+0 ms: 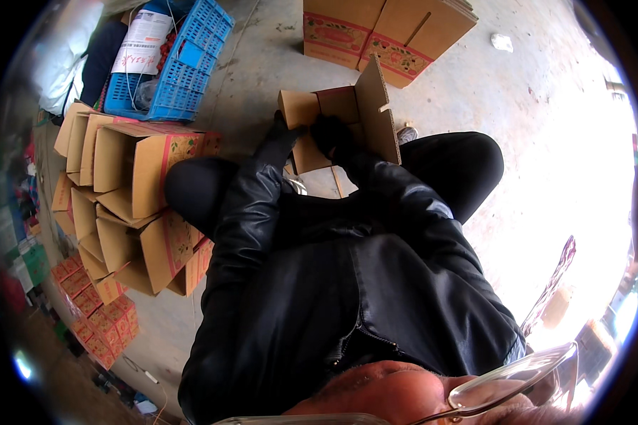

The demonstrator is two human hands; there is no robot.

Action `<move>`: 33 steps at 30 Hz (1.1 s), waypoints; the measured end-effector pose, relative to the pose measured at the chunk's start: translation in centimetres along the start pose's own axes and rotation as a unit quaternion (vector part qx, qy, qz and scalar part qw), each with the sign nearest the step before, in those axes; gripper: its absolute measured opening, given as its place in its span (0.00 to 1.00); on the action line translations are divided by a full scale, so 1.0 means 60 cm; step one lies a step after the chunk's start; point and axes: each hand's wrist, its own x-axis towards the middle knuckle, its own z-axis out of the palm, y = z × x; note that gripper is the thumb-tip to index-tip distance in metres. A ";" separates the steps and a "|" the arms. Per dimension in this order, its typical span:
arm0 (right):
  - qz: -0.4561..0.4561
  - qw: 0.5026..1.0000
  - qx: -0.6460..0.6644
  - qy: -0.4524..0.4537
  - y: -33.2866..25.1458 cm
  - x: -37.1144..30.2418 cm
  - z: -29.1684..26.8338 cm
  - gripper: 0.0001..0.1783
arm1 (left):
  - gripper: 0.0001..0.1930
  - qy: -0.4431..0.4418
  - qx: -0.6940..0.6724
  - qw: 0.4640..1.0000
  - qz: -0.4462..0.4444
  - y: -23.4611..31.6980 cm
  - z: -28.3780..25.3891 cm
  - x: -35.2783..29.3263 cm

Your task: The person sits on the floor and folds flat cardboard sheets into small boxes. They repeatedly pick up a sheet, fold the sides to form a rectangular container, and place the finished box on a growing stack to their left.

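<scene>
An unlidded cardboard box [376, 106] stands in front of me between my knees, with its brown inside showing and a tall flap raised on its right. My left hand [283, 133], in a black glove, grips the box's left wall, the thumb on the inner side and the fingers outside. Inside the box is my right hand [331, 134], also gloved in black, close to the left wall. Its fingers are dark and blend together, so their pose and anything under them are hidden.
Flat folded cartons [376, 35] with red print stand ahead. Several opened cartons [149, 170] are piled by my left knee, below a blue plastic crate [198, 60] holding papers. Red patterned boxes [99, 312] lie further back left. A crumpled white scrap [502, 42] is on the floor.
</scene>
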 end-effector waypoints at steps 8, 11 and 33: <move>-0.007 0.999 0.034 0.003 -0.018 -0.021 -0.041 0.13 | 0.43 0.034 0.125 0.991 -0.018 0.044 0.017 -0.037; -0.039 0.978 0.174 0.108 -0.077 -0.073 -0.151 0.15 | 0.46 0.023 0.152 0.988 -0.014 0.034 0.028 -0.033; 0.136 0.977 -0.114 0.120 -0.039 -0.074 -0.258 0.60 | 0.50 0.077 0.173 0.981 -0.042 0.105 0.042 -0.053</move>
